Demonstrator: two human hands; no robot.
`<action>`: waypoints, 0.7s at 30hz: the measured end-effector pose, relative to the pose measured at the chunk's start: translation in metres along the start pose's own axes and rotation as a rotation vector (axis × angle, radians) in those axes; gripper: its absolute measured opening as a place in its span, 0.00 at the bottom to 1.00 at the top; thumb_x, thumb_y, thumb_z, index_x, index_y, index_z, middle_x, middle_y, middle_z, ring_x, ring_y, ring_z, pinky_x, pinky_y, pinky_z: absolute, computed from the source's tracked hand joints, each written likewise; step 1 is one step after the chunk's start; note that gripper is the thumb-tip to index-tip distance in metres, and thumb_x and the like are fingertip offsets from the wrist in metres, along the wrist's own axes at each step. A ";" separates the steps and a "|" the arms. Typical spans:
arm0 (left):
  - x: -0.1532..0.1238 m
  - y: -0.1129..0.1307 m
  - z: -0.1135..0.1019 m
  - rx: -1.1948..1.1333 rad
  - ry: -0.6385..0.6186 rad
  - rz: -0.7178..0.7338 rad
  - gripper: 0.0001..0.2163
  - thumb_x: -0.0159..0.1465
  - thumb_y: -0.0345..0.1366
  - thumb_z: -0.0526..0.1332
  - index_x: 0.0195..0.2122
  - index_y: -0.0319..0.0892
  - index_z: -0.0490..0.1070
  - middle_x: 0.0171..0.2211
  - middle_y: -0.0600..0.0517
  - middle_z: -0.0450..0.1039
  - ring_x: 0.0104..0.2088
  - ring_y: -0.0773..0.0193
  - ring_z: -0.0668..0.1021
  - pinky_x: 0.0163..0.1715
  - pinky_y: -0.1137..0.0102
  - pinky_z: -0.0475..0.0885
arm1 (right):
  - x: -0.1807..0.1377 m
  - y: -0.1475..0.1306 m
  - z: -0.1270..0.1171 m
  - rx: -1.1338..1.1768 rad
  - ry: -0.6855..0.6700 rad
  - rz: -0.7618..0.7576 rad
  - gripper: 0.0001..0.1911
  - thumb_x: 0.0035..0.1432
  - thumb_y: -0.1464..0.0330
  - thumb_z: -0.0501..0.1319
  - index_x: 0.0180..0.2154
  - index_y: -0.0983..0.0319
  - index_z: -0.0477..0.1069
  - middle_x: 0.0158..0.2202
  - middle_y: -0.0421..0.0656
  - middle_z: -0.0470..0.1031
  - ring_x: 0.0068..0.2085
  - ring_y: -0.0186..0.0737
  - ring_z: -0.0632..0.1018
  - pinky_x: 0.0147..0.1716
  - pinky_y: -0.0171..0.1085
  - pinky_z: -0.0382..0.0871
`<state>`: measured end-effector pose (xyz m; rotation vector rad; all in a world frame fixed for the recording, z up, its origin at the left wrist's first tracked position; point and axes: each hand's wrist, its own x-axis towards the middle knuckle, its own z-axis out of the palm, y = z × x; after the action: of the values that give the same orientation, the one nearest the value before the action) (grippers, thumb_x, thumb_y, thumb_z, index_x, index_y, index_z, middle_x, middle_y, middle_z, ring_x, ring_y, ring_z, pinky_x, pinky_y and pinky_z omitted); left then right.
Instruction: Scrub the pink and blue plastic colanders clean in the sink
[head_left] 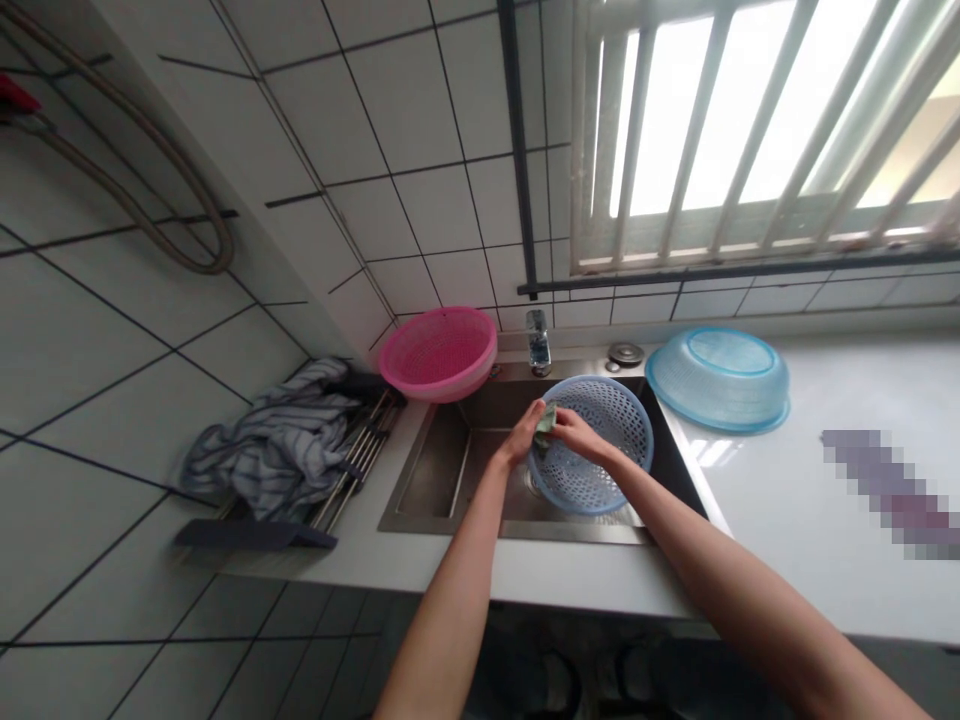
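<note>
A light blue plastic colander [596, 490] with a perforated wall is over the right part of the steel sink [427, 490], its open side facing me. My left hand [521, 437] is closed at the colander's left rim, its thumb beside a small pale green cloth [546, 420]. The fingers of my right hand [579, 435] pinch that cloth against the same stretch of rim. The left fingertips are hidden behind the rim and the cloth.
A pink basket [442, 350] rests at the sink's back left corner, near the faucet [538, 345]. An upturned blue basin [720, 385] and a drain strainer [625, 353] are to the right. A striped cloth [277, 440] lies on a metal rack [367, 450] at left.
</note>
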<state>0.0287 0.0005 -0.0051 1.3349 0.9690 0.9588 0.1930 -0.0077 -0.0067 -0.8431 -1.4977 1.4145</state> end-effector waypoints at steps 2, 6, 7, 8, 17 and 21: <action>0.000 0.000 0.005 -0.015 -0.033 0.005 0.34 0.65 0.65 0.59 0.61 0.43 0.74 0.67 0.43 0.70 0.70 0.45 0.67 0.72 0.53 0.55 | 0.005 0.001 -0.012 0.085 0.247 0.022 0.13 0.50 0.59 0.65 0.35 0.60 0.73 0.36 0.42 0.77 0.36 0.41 0.74 0.39 0.38 0.70; -0.001 -0.001 0.013 -0.018 -0.069 -0.002 0.33 0.67 0.63 0.59 0.65 0.45 0.69 0.68 0.44 0.68 0.71 0.46 0.65 0.73 0.55 0.53 | 0.007 0.001 -0.027 0.169 0.407 0.048 0.16 0.48 0.57 0.67 0.36 0.60 0.72 0.36 0.42 0.77 0.36 0.40 0.74 0.40 0.39 0.71; 0.000 -0.002 0.013 -0.016 -0.070 0.003 0.32 0.67 0.63 0.59 0.64 0.46 0.70 0.67 0.44 0.69 0.70 0.47 0.65 0.73 0.56 0.53 | 0.006 0.001 -0.025 0.161 0.334 0.067 0.16 0.48 0.57 0.67 0.36 0.60 0.72 0.36 0.42 0.77 0.35 0.39 0.74 0.39 0.39 0.71; 0.000 -0.002 0.013 -0.016 -0.060 0.008 0.32 0.67 0.63 0.59 0.63 0.46 0.71 0.66 0.45 0.70 0.70 0.48 0.66 0.72 0.56 0.54 | 0.003 0.001 -0.021 0.152 0.227 0.099 0.15 0.49 0.58 0.68 0.35 0.60 0.72 0.35 0.42 0.77 0.34 0.39 0.74 0.38 0.39 0.71; 0.000 -0.004 0.013 -0.135 0.005 -0.040 0.25 0.67 0.57 0.63 0.58 0.47 0.74 0.64 0.47 0.73 0.70 0.49 0.66 0.72 0.58 0.54 | 0.007 0.004 -0.009 0.194 0.187 0.179 0.16 0.50 0.57 0.68 0.36 0.60 0.72 0.35 0.42 0.78 0.37 0.40 0.76 0.38 0.37 0.72; 0.002 -0.003 0.019 -0.154 -0.051 -0.038 0.25 0.68 0.55 0.63 0.61 0.48 0.72 0.65 0.48 0.71 0.69 0.50 0.67 0.70 0.59 0.57 | 0.015 0.008 -0.029 0.216 0.451 0.121 0.18 0.51 0.55 0.66 0.38 0.60 0.71 0.38 0.44 0.78 0.37 0.40 0.75 0.39 0.38 0.71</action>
<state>0.0473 -0.0037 -0.0082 1.2021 0.8609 0.9469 0.2132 0.0180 -0.0135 -1.0462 -0.9501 1.3334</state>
